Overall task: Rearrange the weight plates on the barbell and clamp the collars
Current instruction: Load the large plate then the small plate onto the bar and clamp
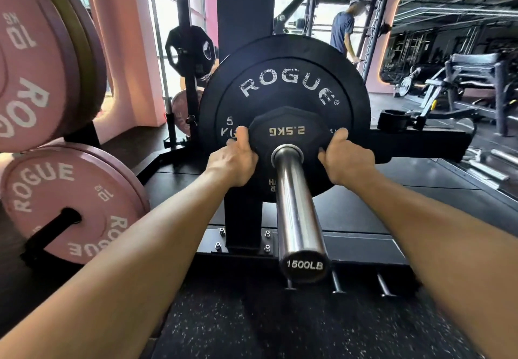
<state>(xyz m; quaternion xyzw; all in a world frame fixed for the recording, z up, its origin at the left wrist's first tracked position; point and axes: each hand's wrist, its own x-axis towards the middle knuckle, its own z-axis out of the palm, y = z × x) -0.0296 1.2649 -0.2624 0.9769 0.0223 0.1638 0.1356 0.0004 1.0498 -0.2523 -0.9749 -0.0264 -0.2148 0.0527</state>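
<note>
Both hands on the small plate (290,130), marked 2.5KG upside down, which sits on the barbell sleeve (298,213) flat against the big black Rogue plate (283,78). L hand (234,161) grasps its left edge, thumb on the face; R hand (346,159) grasps the right edge the same way. Sleeve end cap reads 1500LB. Pink plates (67,204) stored on pegs at left. Another person (343,32) stands far back by the windows.

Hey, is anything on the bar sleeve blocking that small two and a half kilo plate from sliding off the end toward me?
Nothing visible does. Both hands, left hand and right hand, grip the 2.5 kg plate, and the barbell sleeve is bare from the plate to its end: no collar, no other plate.
</note>
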